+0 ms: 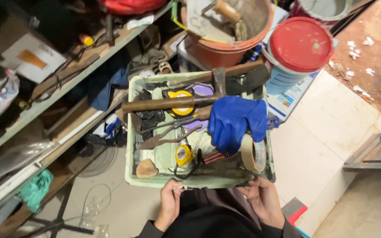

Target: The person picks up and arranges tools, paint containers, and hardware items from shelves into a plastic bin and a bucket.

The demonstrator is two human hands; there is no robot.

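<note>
Head view: both hands grip the near rim of a pale green crate (131, 132), left hand (169, 203) and right hand (263, 200) closed on it. Loaded with hammers (168, 103), tape measures (183, 154) and a blue glove (234, 121) beyond the fingers, it likely handles heavy; the rims offer the best hold. Tiled floor (318, 132) lies right of the right hand, cluttered shelves (54, 88) left of the left.

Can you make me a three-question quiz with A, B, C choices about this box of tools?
1. Where are the hands? A under the shelf; B on the near edge of the pale green tray; C inside the bucket.
2. What colour are the gloves? A blue; B pink; C white.
3. The red lid is: A on the floor; B shut on its tub; C cracked in half.

Key: B, the left hand and right hand hold its edge; A, they are plainly blue; B, it sits on the tub.
</note>
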